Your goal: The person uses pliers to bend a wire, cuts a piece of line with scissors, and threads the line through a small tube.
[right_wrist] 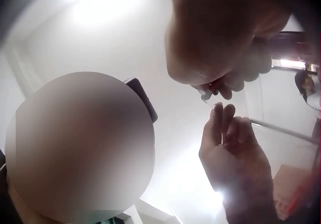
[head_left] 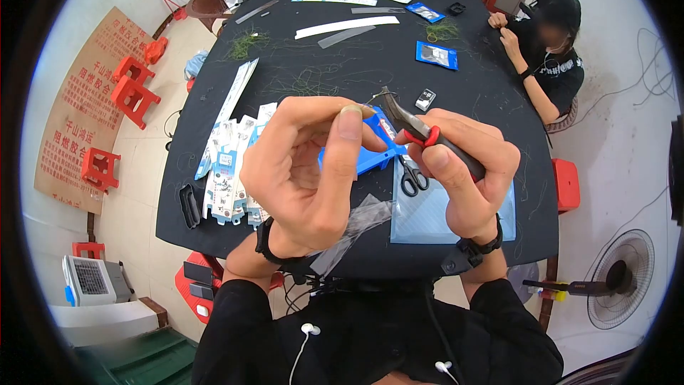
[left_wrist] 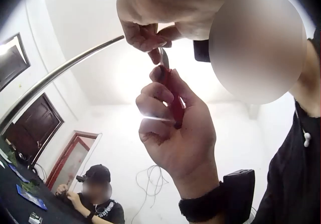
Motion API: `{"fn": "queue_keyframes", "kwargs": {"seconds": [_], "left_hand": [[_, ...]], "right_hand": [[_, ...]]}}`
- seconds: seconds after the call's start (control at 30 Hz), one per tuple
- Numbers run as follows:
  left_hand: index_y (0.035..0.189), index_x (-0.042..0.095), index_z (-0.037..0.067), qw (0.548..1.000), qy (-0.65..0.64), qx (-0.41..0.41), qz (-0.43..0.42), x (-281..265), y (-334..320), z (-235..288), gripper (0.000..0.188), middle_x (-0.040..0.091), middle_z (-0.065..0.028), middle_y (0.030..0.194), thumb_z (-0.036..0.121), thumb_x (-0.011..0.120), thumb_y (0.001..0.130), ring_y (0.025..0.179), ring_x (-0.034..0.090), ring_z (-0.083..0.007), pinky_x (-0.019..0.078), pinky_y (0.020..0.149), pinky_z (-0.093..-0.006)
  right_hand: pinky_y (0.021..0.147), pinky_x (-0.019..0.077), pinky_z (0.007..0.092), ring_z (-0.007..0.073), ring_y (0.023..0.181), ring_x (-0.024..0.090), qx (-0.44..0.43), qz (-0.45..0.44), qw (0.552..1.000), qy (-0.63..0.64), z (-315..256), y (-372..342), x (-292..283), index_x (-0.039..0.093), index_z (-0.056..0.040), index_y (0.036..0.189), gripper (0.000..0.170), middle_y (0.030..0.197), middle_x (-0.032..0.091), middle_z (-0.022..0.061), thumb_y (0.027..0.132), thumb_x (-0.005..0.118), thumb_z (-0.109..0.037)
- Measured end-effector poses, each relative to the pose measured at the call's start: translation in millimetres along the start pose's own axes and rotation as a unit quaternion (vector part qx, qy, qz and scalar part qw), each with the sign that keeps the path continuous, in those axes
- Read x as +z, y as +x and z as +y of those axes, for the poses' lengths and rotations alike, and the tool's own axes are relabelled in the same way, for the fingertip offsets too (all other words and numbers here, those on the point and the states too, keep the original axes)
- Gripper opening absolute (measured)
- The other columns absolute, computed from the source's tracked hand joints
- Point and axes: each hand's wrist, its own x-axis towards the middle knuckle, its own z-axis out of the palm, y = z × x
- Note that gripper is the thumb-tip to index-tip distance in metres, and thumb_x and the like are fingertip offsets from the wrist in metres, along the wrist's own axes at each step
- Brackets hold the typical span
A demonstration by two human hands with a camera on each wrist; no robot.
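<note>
Above the table's near side my right hand (head_left: 467, 171) grips a pair of pliers (head_left: 412, 120) with red and black handles, the metal jaws aimed up and left. The left hand (head_left: 306, 167) pinches a thin wire (head_left: 371, 99) between thumb and forefinger, right at the pliers' tip. In the right wrist view a short bit of the wire (right_wrist: 208, 103) spans the gap between the two hands. Its far end is hidden by the fingers. Below the hands lie a blue plastic tray (head_left: 367, 160) and scissors (head_left: 410, 184), both partly covered.
A light blue mat (head_left: 420, 227) and clear plastic strips (head_left: 349, 235) lie at the near edge. Printed card packs (head_left: 224, 178) are stacked on the left. Green wire tangles (head_left: 246, 44) and blue packets (head_left: 436, 55) lie farther back. Two other people sit at the table.
</note>
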Motion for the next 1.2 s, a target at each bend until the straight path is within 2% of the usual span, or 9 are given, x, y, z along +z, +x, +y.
{"fn": "queue_keyframes", "kwargs": {"seconds": [0.07, 0.13, 0.2, 0.37, 0.63, 0.9, 0.97, 1.1, 1.2], "left_hand": [[0.104, 0.060, -0.010, 1.000, 0.003, -0.001, -0.004, 0.1, 1.4, 0.6, 0.009, 0.070, -0.0170, 0.087, -0.005, 0.060, 0.097, 0.075, 0.072, -0.0165, 0.0551, 0.064, -0.0238], [0.105, 0.057, -0.010, 1.000, 0.006, -0.001, -0.007, 0.9, 2.5, 0.1, 0.011, 0.070, -0.0164, 0.087, -0.005, 0.061, 0.095, 0.075, 0.072, -0.0165, 0.0550, 0.064, -0.0238], [0.107, 0.052, -0.002, 0.999, 0.037, 0.009, 0.014, 3.2, 2.8, -0.6, 0.015, 0.068, -0.0147, 0.073, 0.009, 0.058, 0.098, 0.057, 0.059, -0.0099, 0.0441, 0.053, -0.0209], [0.107, 0.049, -0.002, 1.000, 0.012, 0.011, 0.018, 3.3, 2.9, -3.8, 0.017, 0.067, -0.0161, 0.077, 0.011, 0.057, 0.098, 0.061, 0.061, -0.0118, 0.0477, 0.057, -0.0234], [0.099, 0.060, -0.005, 0.999, 0.035, 0.010, -0.021, -4.6, 7.0, -1.6, 0.022, 0.070, -0.0159, 0.080, 0.016, 0.054, 0.103, 0.063, 0.061, -0.0099, 0.0480, 0.058, -0.0236], [0.105, 0.066, -0.009, 0.999, 0.044, 0.010, -0.013, -6.7, 6.1, -0.8, 0.013, 0.071, -0.0111, 0.087, 0.003, 0.063, 0.099, 0.075, 0.065, -0.0098, 0.0502, 0.066, -0.0219], [0.106, 0.065, -0.009, 0.999, 0.044, 0.014, -0.011, -5.9, 6.7, -1.1, 0.013, 0.071, -0.0114, 0.088, 0.001, 0.063, 0.098, 0.077, 0.066, -0.0105, 0.0510, 0.068, -0.0223], [0.107, 0.065, -0.010, 0.999, 0.030, 0.000, -0.013, -5.0, 6.8, 1.1, 0.013, 0.070, -0.0120, 0.090, -0.003, 0.062, 0.097, 0.082, 0.070, -0.0131, 0.0533, 0.072, -0.0240], [0.107, 0.066, -0.009, 0.998, 0.061, 0.027, -0.003, -1.9, 7.8, -2.6, 0.019, 0.071, -0.0141, 0.085, 0.007, 0.060, 0.100, 0.063, 0.063, -0.0094, 0.0480, 0.056, -0.0212]], "right_hand": [[0.060, 0.0501, 0.0290, 0.0202, 0.066, 0.066, -0.056, -0.030, 0.997, -0.054, 0.0, 2.5, -6.1, 0.073, 0.0103, 0.105, 0.028, 0.077, 0.069, 0.0164, 0.088, 0.074, -0.012], [0.058, 0.0492, 0.0287, 0.0197, 0.064, 0.066, -0.086, -0.027, 0.992, -0.093, 2.0, 4.3, -8.8, 0.073, 0.0098, 0.104, 0.028, 0.077, 0.068, 0.0161, 0.086, 0.075, -0.012], [0.056, 0.0482, 0.0284, 0.0191, 0.063, 0.065, -0.117, -0.025, 0.984, -0.131, 3.4, 4.2, -8.1, 0.073, 0.0092, 0.104, 0.028, 0.076, 0.067, 0.0157, 0.085, 0.077, -0.011], [0.048, 0.0448, 0.0260, 0.0170, 0.056, 0.061, -0.223, 0.013, 0.937, -0.269, 10.3, 4.3, -2.7, 0.074, 0.0059, 0.106, 0.033, 0.078, 0.065, 0.0121, 0.078, 0.083, -0.009], [0.049, 0.0454, 0.0248, 0.0161, 0.059, 0.061, -0.275, 0.036, 0.902, -0.331, 15.7, 7.7, 1.2, 0.075, 0.0021, 0.108, 0.040, 0.078, 0.064, 0.0084, 0.072, 0.085, -0.011], [0.051, 0.0479, 0.0245, 0.0154, 0.063, 0.061, -0.280, 0.032, 0.883, -0.374, 11.5, 7.3, 2.4, 0.076, -0.0001, 0.110, 0.048, 0.078, 0.063, 0.0066, 0.067, 0.088, -0.015], [0.049, 0.0436, 0.0230, 0.0157, 0.059, 0.059, -0.290, 0.021, 0.884, -0.366, 9.4, 8.3, 2.3, 0.075, 0.0070, 0.107, 0.041, 0.082, 0.068, 0.0134, 0.072, 0.085, -0.009], [0.049, 0.0438, 0.0230, 0.0155, 0.059, 0.059, -0.280, 0.017, 0.884, -0.375, 9.6, 8.2, 0.5, 0.075, 0.0069, 0.108, 0.040, 0.083, 0.068, 0.0134, 0.073, 0.085, -0.009], [0.050, 0.0482, 0.0250, 0.0157, 0.062, 0.061, -0.280, 0.042, 0.883, -0.374, 14.0, 8.6, 0.4, 0.077, -0.0013, 0.111, 0.050, 0.078, 0.063, 0.0064, 0.064, 0.088, -0.013]]}}
